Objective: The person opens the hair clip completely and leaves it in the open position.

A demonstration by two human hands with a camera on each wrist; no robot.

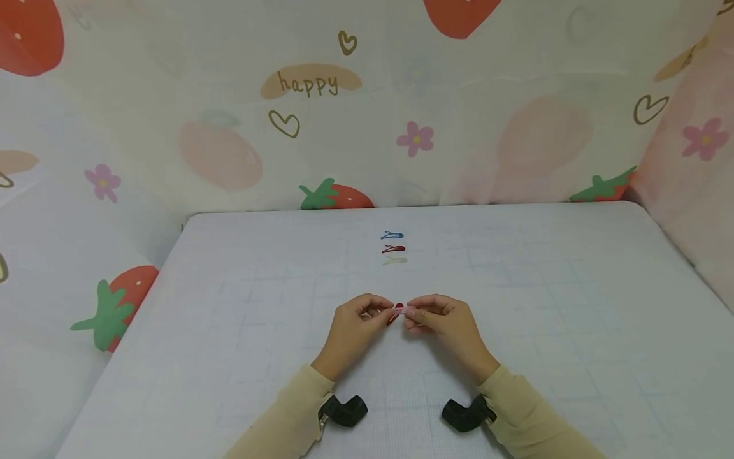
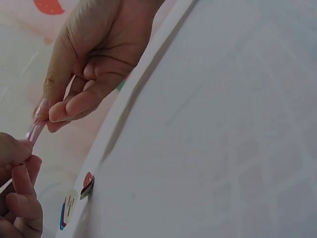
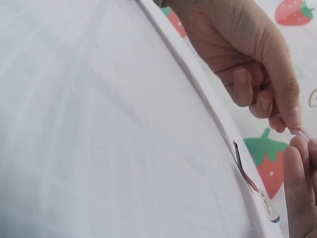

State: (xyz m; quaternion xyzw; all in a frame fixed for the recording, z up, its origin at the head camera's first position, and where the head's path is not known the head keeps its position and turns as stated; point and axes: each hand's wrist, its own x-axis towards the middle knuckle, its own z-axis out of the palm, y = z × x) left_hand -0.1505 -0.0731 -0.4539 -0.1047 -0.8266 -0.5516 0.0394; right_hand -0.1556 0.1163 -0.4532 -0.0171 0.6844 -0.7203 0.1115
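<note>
Between the two hands is a slim pink hair clip (image 1: 399, 310), one end pinched by each. Left hand (image 1: 357, 328) grips its left end with thumb and index finger, the other fingers curled in. On the opposite end, the thumb and fingers of the right hand (image 1: 452, 324) do the same. A pale pink strip of the clip (image 2: 34, 131) shows in the left wrist view. Just beneath the hands a red hair clip (image 1: 392, 319) lies on the white table, partly covered by the pink one. Whether the pink clip is snapped open, I cannot tell.
Farther back on the white table (image 1: 545, 287) lies a column of hair clips: a blue clip (image 1: 392, 235), a dark red clip (image 1: 394, 248) and a cream clip (image 1: 395, 260). A strawberry-printed curtain (image 1: 459, 83) hangs behind the table's far edge.
</note>
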